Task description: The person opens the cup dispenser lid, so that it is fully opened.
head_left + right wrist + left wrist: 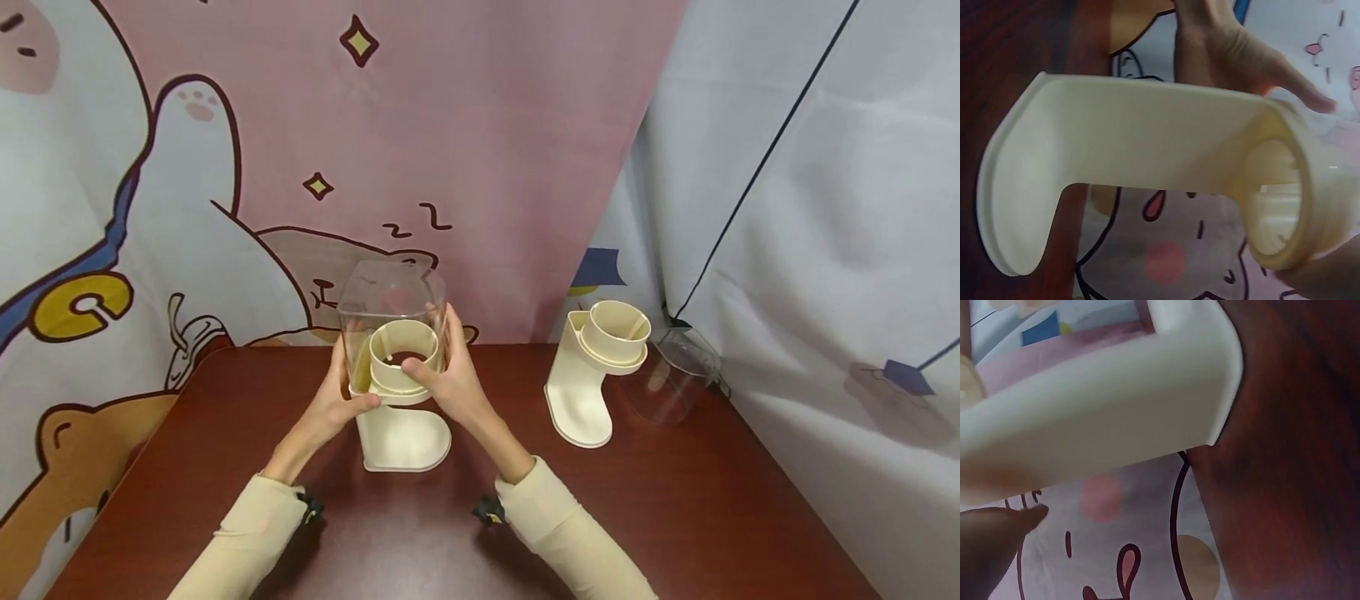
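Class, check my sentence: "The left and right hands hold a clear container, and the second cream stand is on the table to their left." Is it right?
The side is wrong. The left hand and right hand do hold a clear container, but the head view shows the second cream stand on the table to their right.

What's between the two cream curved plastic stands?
In the head view, the right hand at one cream curved plastic stand, then bare glossy reddish-brown tabletop up to the other stand.
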The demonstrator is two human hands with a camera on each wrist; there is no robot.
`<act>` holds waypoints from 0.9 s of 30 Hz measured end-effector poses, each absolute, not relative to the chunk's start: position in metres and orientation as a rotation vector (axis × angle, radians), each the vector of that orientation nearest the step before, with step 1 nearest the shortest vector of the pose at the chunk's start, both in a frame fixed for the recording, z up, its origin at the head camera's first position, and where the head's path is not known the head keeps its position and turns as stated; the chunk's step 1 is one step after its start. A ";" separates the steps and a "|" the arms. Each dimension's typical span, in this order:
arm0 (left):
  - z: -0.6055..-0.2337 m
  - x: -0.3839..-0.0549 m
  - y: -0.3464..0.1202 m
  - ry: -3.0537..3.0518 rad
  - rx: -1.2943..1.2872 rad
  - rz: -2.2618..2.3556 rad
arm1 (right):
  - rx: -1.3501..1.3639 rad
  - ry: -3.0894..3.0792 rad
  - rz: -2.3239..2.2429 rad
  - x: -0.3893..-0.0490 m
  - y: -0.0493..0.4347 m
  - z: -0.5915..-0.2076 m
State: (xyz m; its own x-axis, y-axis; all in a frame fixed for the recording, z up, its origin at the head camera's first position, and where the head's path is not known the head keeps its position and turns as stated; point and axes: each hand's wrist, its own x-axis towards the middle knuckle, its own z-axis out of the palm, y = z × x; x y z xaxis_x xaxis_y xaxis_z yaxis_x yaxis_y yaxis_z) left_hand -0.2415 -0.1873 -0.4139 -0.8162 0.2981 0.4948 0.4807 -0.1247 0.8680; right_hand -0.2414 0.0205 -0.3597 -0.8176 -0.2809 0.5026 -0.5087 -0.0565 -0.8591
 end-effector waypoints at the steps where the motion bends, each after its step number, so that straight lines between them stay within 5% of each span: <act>1: -0.414 -0.244 -0.186 -2.015 -0.912 -2.049 | 0.896 -1.994 1.970 -0.245 0.018 -0.358; 13: -0.428 -0.237 -0.174 -2.177 -0.880 -1.764 | 0.982 -1.791 1.886 -0.254 0.008 -0.357; 27: -0.448 -0.175 -0.169 -1.930 -0.956 -1.545 | 1.066 -1.654 1.813 -0.193 0.004 -0.366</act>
State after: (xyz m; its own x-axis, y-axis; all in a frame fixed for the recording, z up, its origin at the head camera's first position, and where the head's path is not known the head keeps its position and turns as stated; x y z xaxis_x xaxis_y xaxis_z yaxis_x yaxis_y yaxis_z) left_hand -0.1751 -0.1690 -0.4480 -0.6370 0.2189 0.7392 0.7692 0.1161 0.6284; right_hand -0.1929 0.0044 -0.3657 -0.5930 -0.1621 0.7887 -0.7705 -0.1701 -0.6143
